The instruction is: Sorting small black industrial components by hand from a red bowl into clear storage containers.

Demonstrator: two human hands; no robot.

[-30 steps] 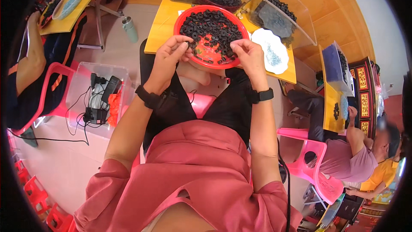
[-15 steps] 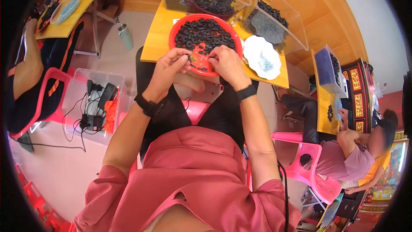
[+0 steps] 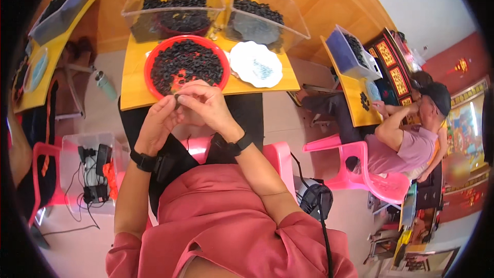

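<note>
On the worktop, clear bins stand along the far edge, seemingly as stock; the red tray of black pieces sits closer, by the near edge, apparently for reach, a white dish toward the right edge. Left hand and right hand, fingertips nearly closed, pinch a small dark piece by the near edge, probably steadying it.

Near eleven o'clock, the basin is smooth, glossy plastic and the rings look matt, like plastic or rubber, while the table beneath has a smooth, wood-like top. Farther out at eleven, the box is clear, shiny plastic; the plate at twelve looks smooth and glossy. Towards six, the shirt is matt, creased cloth, and the chair at four is shiny plastic.
</note>
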